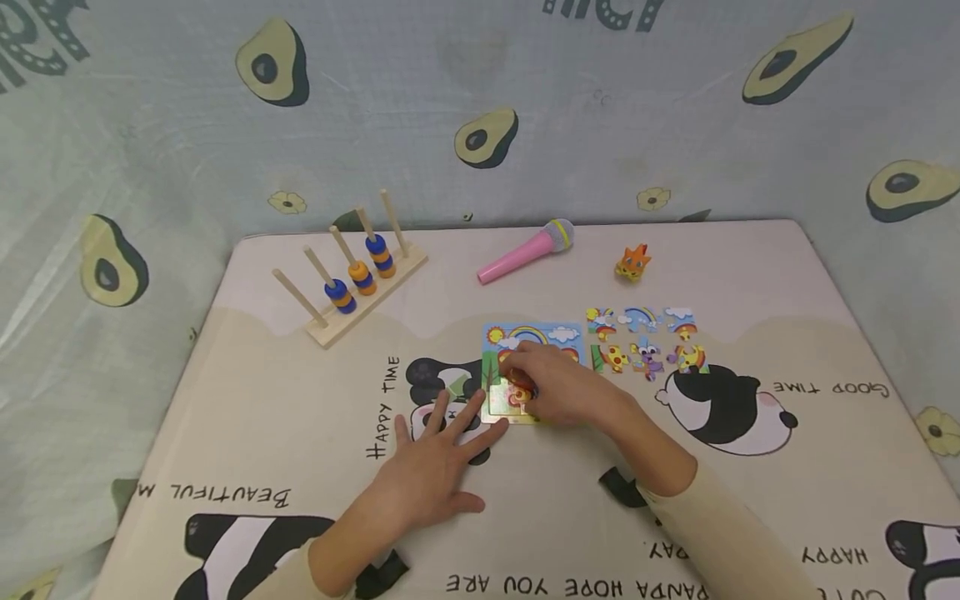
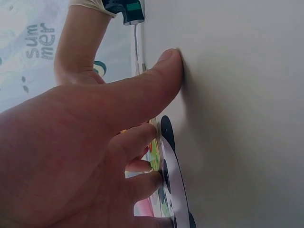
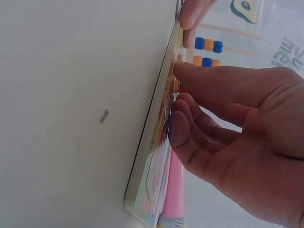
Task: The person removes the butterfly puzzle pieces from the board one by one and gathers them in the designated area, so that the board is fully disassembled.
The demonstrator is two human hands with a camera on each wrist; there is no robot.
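Note:
A small jigsaw puzzle board (image 1: 567, 336) with a sun, rainbow and clouds lies mid-table. My right hand (image 1: 558, 385) is bent over its lower half, covering part of it. Thumb and fingertips pinch a small puzzle piece (image 1: 517, 393) down at the board's surface; in the right wrist view the right hand (image 3: 237, 123) meets the board (image 3: 142, 190) from above. Palm down, my left hand (image 1: 431, 471) has its fingers spread on the tablecloth, with fingertips at the board's lower left edge. The left wrist view shows the left hand (image 2: 71, 137) with its thumb stretched out.
Several loose puzzle pieces (image 1: 647, 357) lie in two rows right of the board. Behind are a pink toy microphone (image 1: 517, 257) and a small orange toy figure (image 1: 633, 263). A wooden peg stand (image 1: 367, 296) with blue and orange beads stands at the back left.

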